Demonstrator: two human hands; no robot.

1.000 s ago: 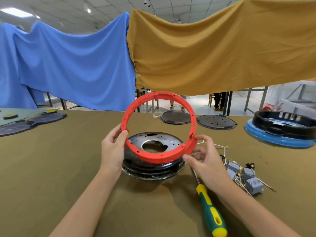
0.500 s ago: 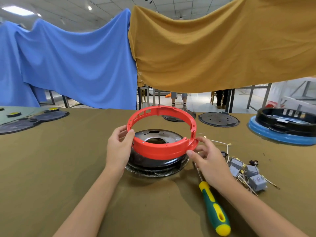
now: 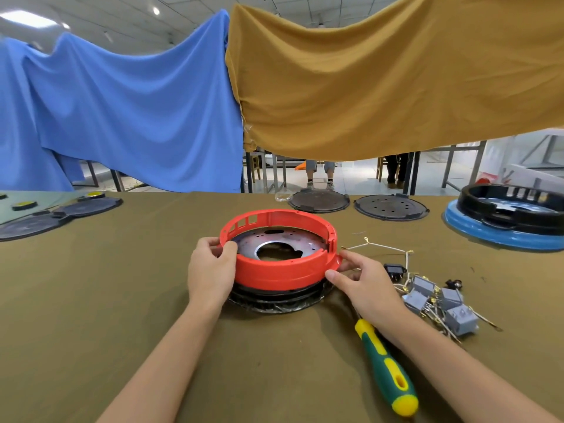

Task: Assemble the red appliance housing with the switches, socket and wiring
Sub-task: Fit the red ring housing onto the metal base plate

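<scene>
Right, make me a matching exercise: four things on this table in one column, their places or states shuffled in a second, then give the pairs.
Things:
1. red housing ring
2. screwdriver
3. grey switches
4. blue-rimmed black part

Places or states:
A. far right of the table
B. lying beside the right forearm
C. held by the left hand and right hand over the black base
D. heaped with wires to the right of the right hand

Pairs: 1-C, 2-B, 3-D, 4-A

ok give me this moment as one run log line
red housing on black base | left hand grips rim | right hand pinches side tab | screwdriver untouched
</scene>
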